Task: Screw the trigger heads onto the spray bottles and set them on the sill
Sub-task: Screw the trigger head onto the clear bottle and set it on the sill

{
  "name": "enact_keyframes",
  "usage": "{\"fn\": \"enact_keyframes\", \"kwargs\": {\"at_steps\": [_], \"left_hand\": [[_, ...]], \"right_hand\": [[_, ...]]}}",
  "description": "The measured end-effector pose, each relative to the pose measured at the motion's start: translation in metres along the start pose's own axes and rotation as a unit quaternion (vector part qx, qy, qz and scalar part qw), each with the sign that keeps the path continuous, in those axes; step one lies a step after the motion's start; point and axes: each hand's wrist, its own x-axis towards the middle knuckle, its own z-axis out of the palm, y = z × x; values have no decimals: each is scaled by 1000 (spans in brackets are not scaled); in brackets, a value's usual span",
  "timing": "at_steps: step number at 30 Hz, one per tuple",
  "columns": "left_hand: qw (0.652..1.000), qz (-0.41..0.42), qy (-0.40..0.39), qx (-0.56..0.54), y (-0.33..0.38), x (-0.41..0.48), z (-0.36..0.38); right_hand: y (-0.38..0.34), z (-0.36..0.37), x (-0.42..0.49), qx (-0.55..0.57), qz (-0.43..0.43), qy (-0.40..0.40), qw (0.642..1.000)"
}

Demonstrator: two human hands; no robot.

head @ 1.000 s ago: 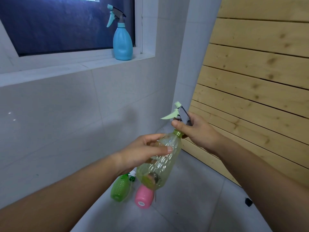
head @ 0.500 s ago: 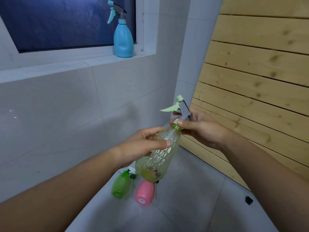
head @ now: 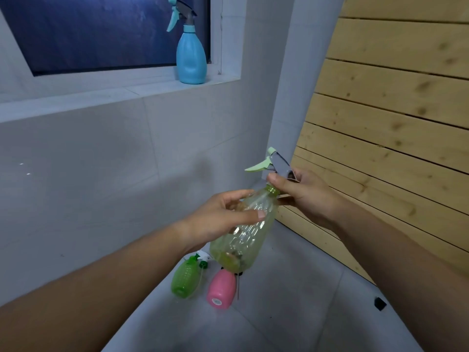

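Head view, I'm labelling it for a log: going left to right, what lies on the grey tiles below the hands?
green bottle → pink bottle → small black object

Not much to you here: bare left forearm (head: pixel 101 280) and bare right forearm (head: pixel 406 262), uncovered right to the frame edge, ending in your left hand (head: pixel 218 219) and right hand (head: pixel 304 196). Your left thumbnail (head: pixel 261 214) looks short and plain.

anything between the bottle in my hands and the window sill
Nothing visible stands between the clear yellow-green plastic bottle in the left hand, its grey-green trigger head in the right hand, and the white tiled sill. A blue plastic spray bottle stands at the sill's right end; the stretch left of it shows bare.
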Motion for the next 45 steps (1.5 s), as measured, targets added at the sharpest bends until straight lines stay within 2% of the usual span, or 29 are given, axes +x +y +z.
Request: {"fn": "enact_keyframes", "kwargs": {"at_steps": [4,8,10,15,19,21,28,32,34,40,45], "left_hand": [[1000,17,10,-20,5,-1,3],[997,38,67,26,-2,0,8],[997,39,63,21,-2,0,8],[999,33,37,6,3,0,2],[998,23,47,20,-2,1,3],[999,18,41,4,-1,0,4],[999,-23,-5,-22,1,-4,8],[999,-14,-18,-33,1,-5,5],[999,1,-18,-33,2,-5,2],[999,39,18,-32,1,-2,5],[997,62,43,9,-2,0,8]], "right_hand": [[-6,-3,0,114,6,-7,993],[-1,9,-2,38,-29,29,998],[-1,10,-2,22,-29,45,998],[-6,0,-1,97,-1,-12,995],[-1,10,-1,31,-20,42,998],[-1,10,-1,39,-14,55,998],[-4,9,-3,144,-2,39,989],[-8,4,-8,176,6,-35,984],[-8,1,-7,166,-2,-47,985],[-2,8,-1,142,-36,21,989],[1,11,1,118,-40,56,991]]}}
